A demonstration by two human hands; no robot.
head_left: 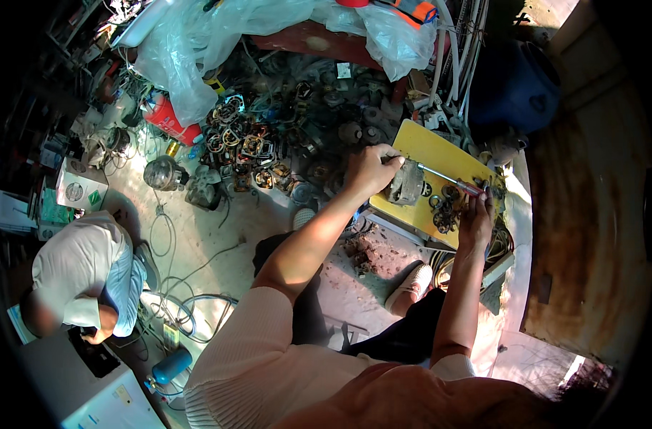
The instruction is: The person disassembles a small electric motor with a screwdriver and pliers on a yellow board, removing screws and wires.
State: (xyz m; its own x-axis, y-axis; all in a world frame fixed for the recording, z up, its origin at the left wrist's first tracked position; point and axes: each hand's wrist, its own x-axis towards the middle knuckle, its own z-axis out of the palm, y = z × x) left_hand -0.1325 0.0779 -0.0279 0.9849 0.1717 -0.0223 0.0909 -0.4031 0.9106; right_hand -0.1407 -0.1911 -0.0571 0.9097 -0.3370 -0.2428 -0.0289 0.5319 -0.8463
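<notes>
A yellow board (419, 143) lies on a low stand before me, with a grey, dirty motor-like part (407, 184) at its left edge. My left hand (374, 170) is closed at the top of that part, its thumb and fingers pinched together; what they grip is hidden. In my right hand (476, 220) is a screwdriver (471, 189) with a red handle, held near its handle end. Its metal shaft points left, with the tip close to the grey part and my left fingertips. Rings and small dark parts (446, 211) lie on the board under the shaft.
A heap of motor parts and coils (251, 146) spreads beyond my left arm. A blue barrel (519, 89) stands far right, near a rusty panel (583, 236). At left, another person (83, 272) bends over a white appliance (90, 386); cables (183, 307) trail across the floor.
</notes>
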